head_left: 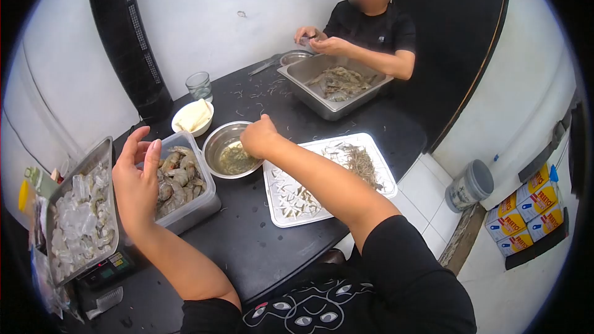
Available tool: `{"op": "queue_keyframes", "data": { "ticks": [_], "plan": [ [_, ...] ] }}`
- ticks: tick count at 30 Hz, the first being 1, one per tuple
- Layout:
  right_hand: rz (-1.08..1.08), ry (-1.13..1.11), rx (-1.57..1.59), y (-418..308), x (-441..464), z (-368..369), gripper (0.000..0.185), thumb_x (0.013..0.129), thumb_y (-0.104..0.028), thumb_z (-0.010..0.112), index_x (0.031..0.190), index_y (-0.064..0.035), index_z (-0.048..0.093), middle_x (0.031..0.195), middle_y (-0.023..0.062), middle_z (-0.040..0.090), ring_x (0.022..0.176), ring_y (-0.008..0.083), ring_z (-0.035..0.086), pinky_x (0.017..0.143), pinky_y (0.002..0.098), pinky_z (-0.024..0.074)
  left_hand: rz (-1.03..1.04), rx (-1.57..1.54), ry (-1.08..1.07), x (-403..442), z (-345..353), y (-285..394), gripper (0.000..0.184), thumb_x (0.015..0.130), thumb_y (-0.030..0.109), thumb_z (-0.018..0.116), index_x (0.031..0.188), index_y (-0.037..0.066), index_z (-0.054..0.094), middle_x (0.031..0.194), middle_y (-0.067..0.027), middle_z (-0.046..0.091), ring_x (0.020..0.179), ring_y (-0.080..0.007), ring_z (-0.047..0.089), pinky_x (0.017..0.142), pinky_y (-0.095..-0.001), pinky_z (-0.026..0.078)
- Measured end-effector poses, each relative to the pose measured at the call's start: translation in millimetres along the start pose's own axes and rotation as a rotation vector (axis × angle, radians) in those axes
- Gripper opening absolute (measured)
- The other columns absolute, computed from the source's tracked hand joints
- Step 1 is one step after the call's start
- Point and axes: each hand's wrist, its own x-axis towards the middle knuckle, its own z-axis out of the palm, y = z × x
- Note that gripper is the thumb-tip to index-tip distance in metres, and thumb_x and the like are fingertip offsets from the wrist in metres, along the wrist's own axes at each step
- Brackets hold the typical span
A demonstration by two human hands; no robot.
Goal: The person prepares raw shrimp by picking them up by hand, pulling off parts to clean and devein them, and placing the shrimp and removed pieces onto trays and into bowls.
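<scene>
Left hand (137, 179), loosely spread with no hold visible, is nearer the shrimp (176, 176), just rightward in the tub (209, 198); right hand (262, 138) curls over metal bowl (216, 146), hold unclear.

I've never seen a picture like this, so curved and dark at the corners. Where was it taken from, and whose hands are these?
There's no robot here. A camera on someone's head looks forward and down, so the arms reaching in are the wearer's own.

The left hand is raised in front of a plastic tub of shrimp, seemingly empty. The right hand is at a metal bowl; whether it holds anything is hidden.

On the black table there's also a white tray with thin scraps, and an ice-filled metal tray at the left. Across the table, another person works behind a deep pan of shrimp.
</scene>
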Motion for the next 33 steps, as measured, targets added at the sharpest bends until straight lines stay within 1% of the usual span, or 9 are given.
{"op": "queue_keyframes", "data": {
  "ticks": [3, 6, 9, 15, 18, 21, 24, 28, 33],
  "plan": [
    [-0.012, -0.033, 0.021, 2.2, -12.9, -14.0, 0.017, 0.082, -0.017, 0.06, 0.094, -0.013, 0.071, 0.096, 0.0078, 0.07, 0.095, 0.0231, 0.066, 0.086, 0.0422, 0.0382, -0.003, -0.003, -0.007, 1.1, -0.4, -0.8, 0.034, 0.089, 0.023, 0.064, 0.116, 0.002, 0.06, 0.085, -0.0093, 0.065, 0.078, -0.0141, 0.061, 0.072, -0.0295, 0.048],
    [-0.019, 0.022, 0.028, 4.3, -22.6, -15.0, 0.018, 0.081, -0.016, 0.059, 0.094, -0.0144, 0.071, 0.092, 0.0076, 0.07, 0.092, 0.0227, 0.066, 0.087, 0.0417, 0.0381, 0.008, 0.001, -0.014, 1.2, 1.3, 0.7, 0.034, 0.089, 0.023, 0.064, 0.116, 0.002, 0.06, 0.085, -0.0092, 0.065, 0.078, -0.0139, 0.06, 0.072, -0.0294, 0.048],
    [-0.001, 0.159, 0.037, 8.5, -28.9, -4.0, 0.017, 0.08, -0.016, 0.059, 0.093, -0.0164, 0.071, 0.089, 0.0064, 0.07, 0.087, 0.022, 0.065, 0.084, 0.0412, 0.0385, 0.01, -0.006, -0.023, 0.9, 2.9, 4.4, 0.034, 0.089, 0.022, 0.064, 0.116, 0.002, 0.06, 0.084, -0.0088, 0.065, 0.078, -0.0136, 0.06, 0.072, -0.029, 0.048],
    [0.034, 0.352, 0.207, 26.4, -76.9, 6.9, 0.03, 0.079, -0.008, 0.056, 0.106, -0.0181, 0.066, 0.088, 0.004, 0.068, 0.086, 0.0218, 0.062, 0.077, 0.0395, 0.039, 0.015, -0.027, -0.026, 0.2, 5.4, 6.1, 0.034, 0.088, 0.02, 0.065, 0.116, 0.001, 0.06, 0.083, -0.0083, 0.064, 0.078, -0.0132, 0.06, 0.072, -0.0286, 0.049],
    [0.115, 0.42, 0.307, 38.7, -115.5, 20.8, 0.033, 0.081, -0.009, 0.056, 0.113, -0.017, 0.063, 0.088, 0.0045, 0.068, 0.088, 0.0234, 0.061, 0.078, 0.039, 0.0395, 0.021, -0.027, -0.018, 0.3, 5.0, 5.6, 0.033, 0.088, 0.02, 0.065, 0.115, 0.001, 0.06, 0.083, -0.0083, 0.064, 0.077, -0.0133, 0.06, 0.071, -0.0285, 0.048],
    [0.26, 0.475, 0.466, 40.6, -161.5, 28.2, 0.027, 0.083, -0.011, 0.058, 0.108, -0.0141, 0.065, 0.088, 0.0062, 0.068, 0.086, 0.0256, 0.06, 0.078, 0.0396, 0.0397, 0.012, -0.019, -0.038, -0.6, 5.0, 10.9, 0.032, 0.09, 0.02, 0.063, 0.116, 0.002, 0.06, 0.085, -0.0075, 0.064, 0.079, -0.0127, 0.058, 0.073, -0.0282, 0.047],
    [0.311, 0.551, 0.531, 37.7, -192.2, 58.2, 0.021, 0.082, -0.012, 0.06, 0.101, -0.0124, 0.068, 0.086, 0.0077, 0.067, 0.083, 0.0265, 0.059, 0.077, 0.0402, 0.0398, 0.016, -0.025, -0.058, -1.5, 7.5, 15.2, 0.031, 0.09, 0.02, 0.062, 0.116, 0.002, 0.06, 0.086, -0.0075, 0.064, 0.08, -0.0127, 0.057, 0.074, -0.0284, 0.046],
    [0.317, 0.736, 0.535, 18.2, -215.5, 71.7, 0.017, 0.08, -0.008, 0.058, 0.094, -0.0121, 0.066, 0.075, 0.0061, 0.063, 0.077, 0.0252, 0.057, 0.073, 0.0392, 0.0387, 0.028, -0.028, -0.068, -3.6, 8.9, 18.5, 0.031, 0.09, 0.019, 0.062, 0.116, 0.003, 0.06, 0.086, -0.0077, 0.064, 0.08, -0.0131, 0.057, 0.074, -0.0282, 0.046],
    [0.268, 0.868, 0.541, -0.5, -228.7, 83.8, 0.018, 0.077, -0.005, 0.059, 0.094, -0.0097, 0.063, 0.074, 0.0052, 0.058, 0.076, 0.0239, 0.055, 0.072, 0.0381, 0.0374, 0.045, -0.054, -0.057, -6.4, 3.0, 17.6, 0.03, 0.091, 0.019, 0.061, 0.116, 0.003, 0.06, 0.086, -0.0066, 0.063, 0.081, -0.0119, 0.056, 0.075, -0.0275, 0.046]
  ]
}}
